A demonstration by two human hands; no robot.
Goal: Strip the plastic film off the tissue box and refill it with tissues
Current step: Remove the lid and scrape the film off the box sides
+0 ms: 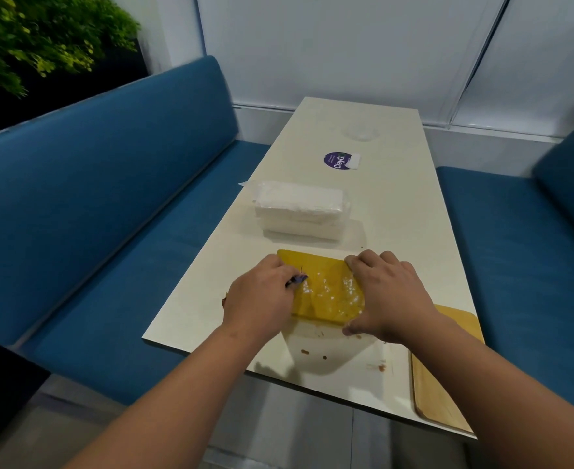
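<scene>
Both hands are on the yellow tissue box (323, 286), which lies flat near the worktop's (397, 211) near edge, about midway between its left and right edges. Left hand (262, 296) sits at the box's left end with its fingers curled, pinching a small dark purple bit (297, 279) against the top face; what that bit is cannot be told. Right hand (385, 292) grips the box's right end, fingers bent over the far edge and thumb down at the near edge. Crinkled, shiny plastic film (333, 292) covers the box's top between the two hands. Beyond the box, toward the left edge and apart from it, lies a pack of white tissues (301, 209) in clear wrap. Farther on, a round purple sticker (338, 160) sits beside a small white slip (355, 161). A wooden board (444, 384) rests at the near right corner. Brown crumbs (380, 367) dot the surface near the near edge. Blue benches (109, 184) flank both long sides.
</scene>
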